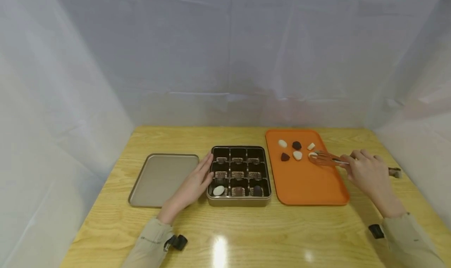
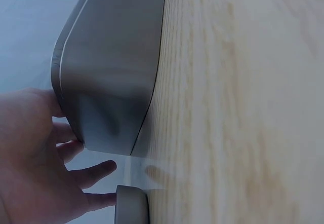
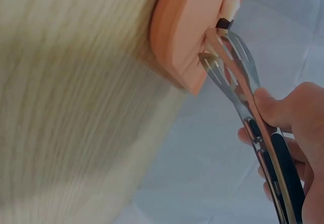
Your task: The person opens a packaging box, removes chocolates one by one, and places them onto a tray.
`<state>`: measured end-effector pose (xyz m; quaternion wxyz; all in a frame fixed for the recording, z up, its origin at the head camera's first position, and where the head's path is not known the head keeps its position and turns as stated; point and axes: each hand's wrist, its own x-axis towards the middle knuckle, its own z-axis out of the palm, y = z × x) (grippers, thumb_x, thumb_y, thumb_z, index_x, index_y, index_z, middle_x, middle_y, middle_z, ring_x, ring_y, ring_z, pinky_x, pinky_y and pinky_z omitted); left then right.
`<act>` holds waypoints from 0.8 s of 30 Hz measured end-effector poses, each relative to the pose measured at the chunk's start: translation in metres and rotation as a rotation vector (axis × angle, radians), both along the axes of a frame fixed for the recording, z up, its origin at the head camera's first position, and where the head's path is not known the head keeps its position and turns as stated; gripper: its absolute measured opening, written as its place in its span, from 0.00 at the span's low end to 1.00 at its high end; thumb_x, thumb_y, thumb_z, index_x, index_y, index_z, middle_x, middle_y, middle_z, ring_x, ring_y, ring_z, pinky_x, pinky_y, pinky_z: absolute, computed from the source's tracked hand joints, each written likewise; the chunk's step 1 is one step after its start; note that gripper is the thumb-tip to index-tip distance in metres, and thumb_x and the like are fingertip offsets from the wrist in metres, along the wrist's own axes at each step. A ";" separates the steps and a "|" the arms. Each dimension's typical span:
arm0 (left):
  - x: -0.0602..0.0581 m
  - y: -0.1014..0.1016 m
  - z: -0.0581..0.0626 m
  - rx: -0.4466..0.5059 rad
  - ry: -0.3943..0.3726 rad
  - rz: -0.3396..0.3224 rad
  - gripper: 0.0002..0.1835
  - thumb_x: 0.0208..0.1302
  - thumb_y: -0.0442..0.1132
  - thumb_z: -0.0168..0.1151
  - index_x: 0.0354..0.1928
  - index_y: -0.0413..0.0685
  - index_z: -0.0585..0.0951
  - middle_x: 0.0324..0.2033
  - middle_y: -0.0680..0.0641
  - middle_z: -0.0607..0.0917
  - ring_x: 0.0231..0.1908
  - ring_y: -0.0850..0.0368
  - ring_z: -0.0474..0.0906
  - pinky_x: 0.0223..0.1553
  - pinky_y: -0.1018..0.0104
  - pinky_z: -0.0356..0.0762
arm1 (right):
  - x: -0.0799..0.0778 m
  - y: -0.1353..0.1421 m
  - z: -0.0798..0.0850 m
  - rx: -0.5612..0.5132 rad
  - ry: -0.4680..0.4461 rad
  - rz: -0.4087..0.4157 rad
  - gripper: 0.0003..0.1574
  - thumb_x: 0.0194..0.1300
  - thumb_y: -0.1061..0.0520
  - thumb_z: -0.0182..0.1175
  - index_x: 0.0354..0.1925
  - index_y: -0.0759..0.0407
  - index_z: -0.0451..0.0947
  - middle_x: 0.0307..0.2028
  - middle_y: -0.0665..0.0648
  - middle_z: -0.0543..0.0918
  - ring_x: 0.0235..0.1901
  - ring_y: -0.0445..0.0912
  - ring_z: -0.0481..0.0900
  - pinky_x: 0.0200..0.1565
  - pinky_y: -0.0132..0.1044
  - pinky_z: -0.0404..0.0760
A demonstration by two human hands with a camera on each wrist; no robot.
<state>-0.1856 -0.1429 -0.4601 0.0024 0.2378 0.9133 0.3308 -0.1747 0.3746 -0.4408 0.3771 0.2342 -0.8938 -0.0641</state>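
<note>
My left hand (image 1: 192, 186) rests with its fingers fairly straight against the left side of a divided metal box (image 1: 239, 202). The box's front row holds a white oval chocolate (image 1: 218, 190), a brown one (image 1: 239, 191) and a dark one (image 1: 258, 190), each in its own compartment. Over the orange tray (image 1: 306, 187), my right hand (image 1: 370, 174) grips metal tongs (image 3: 243, 95). The tong tips are at a white chocolate (image 1: 312, 155) and partly cover it; whether they pinch it I cannot tell. Several other dark and white chocolates, among them a dark round one (image 1: 296, 145), lie on the tray.
A flat metal lid (image 1: 163, 180) lies left of the box, close beside my left hand. Everything stands on a wooden table (image 1: 197, 232). White sheeting (image 1: 225, 64) hangs behind the table and along both sides.
</note>
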 end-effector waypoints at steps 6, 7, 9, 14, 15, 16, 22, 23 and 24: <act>0.000 0.000 0.000 -0.006 0.000 0.001 0.34 0.80 0.42 0.49 0.80 0.39 0.51 0.80 0.47 0.46 0.77 0.38 0.51 0.75 0.42 0.53 | 0.002 -0.002 0.005 -0.041 0.000 -0.031 0.32 0.80 0.42 0.47 0.37 0.63 0.87 0.30 0.65 0.84 0.31 0.62 0.80 0.17 0.50 0.71; 0.000 0.000 0.000 -0.007 -0.001 0.002 0.34 0.80 0.42 0.49 0.80 0.40 0.51 0.80 0.47 0.46 0.77 0.38 0.51 0.75 0.43 0.53 | 0.003 -0.003 0.006 -0.051 0.014 -0.034 0.31 0.80 0.42 0.48 0.38 0.63 0.87 0.31 0.66 0.84 0.32 0.63 0.80 0.18 0.52 0.73; 0.001 0.000 0.001 -0.008 -0.007 0.005 0.34 0.81 0.42 0.49 0.80 0.40 0.51 0.80 0.47 0.46 0.77 0.39 0.51 0.75 0.43 0.53 | 0.003 -0.006 0.008 -0.078 0.065 -0.027 0.44 0.82 0.36 0.34 0.40 0.64 0.87 0.31 0.66 0.84 0.32 0.64 0.80 0.19 0.54 0.73; 0.000 -0.001 0.001 -0.008 -0.016 0.009 0.34 0.81 0.42 0.48 0.80 0.40 0.50 0.80 0.46 0.46 0.77 0.39 0.51 0.75 0.43 0.53 | 0.006 -0.020 0.020 -0.100 0.131 0.015 0.35 0.80 0.38 0.44 0.46 0.64 0.85 0.33 0.66 0.83 0.32 0.65 0.80 0.23 0.57 0.77; 0.000 -0.001 0.001 -0.007 -0.015 0.008 0.34 0.81 0.42 0.48 0.80 0.40 0.50 0.80 0.45 0.47 0.77 0.39 0.51 0.75 0.43 0.53 | 0.007 -0.024 0.024 -0.095 0.133 0.022 0.34 0.80 0.38 0.44 0.47 0.63 0.85 0.34 0.66 0.83 0.33 0.65 0.80 0.24 0.57 0.78; 0.000 -0.001 0.000 -0.006 -0.014 0.008 0.33 0.81 0.41 0.48 0.80 0.39 0.50 0.80 0.45 0.47 0.77 0.39 0.51 0.75 0.43 0.53 | 0.008 -0.028 0.027 -0.089 0.137 0.028 0.34 0.80 0.38 0.44 0.49 0.63 0.85 0.34 0.67 0.83 0.33 0.65 0.81 0.26 0.57 0.79; 0.000 -0.001 0.001 -0.007 -0.014 -0.001 0.34 0.81 0.42 0.48 0.79 0.39 0.50 0.80 0.45 0.46 0.77 0.38 0.50 0.75 0.43 0.53 | 0.014 -0.057 0.044 -0.070 0.222 0.071 0.35 0.79 0.38 0.46 0.55 0.66 0.82 0.37 0.68 0.85 0.36 0.66 0.82 0.31 0.58 0.81; 0.000 -0.001 0.002 -0.009 -0.013 -0.002 0.34 0.81 0.42 0.48 0.79 0.39 0.50 0.80 0.45 0.46 0.77 0.38 0.50 0.75 0.43 0.52 | 0.014 -0.062 0.046 -0.072 0.241 0.083 0.35 0.78 0.38 0.47 0.54 0.66 0.82 0.37 0.68 0.85 0.36 0.66 0.82 0.30 0.57 0.81; 0.000 -0.001 0.002 -0.009 -0.013 -0.002 0.34 0.81 0.42 0.48 0.79 0.39 0.50 0.80 0.45 0.46 0.77 0.38 0.50 0.75 0.43 0.52 | 0.015 -0.066 0.049 -0.070 0.253 0.095 0.35 0.77 0.38 0.48 0.53 0.67 0.82 0.37 0.68 0.85 0.35 0.66 0.82 0.29 0.57 0.80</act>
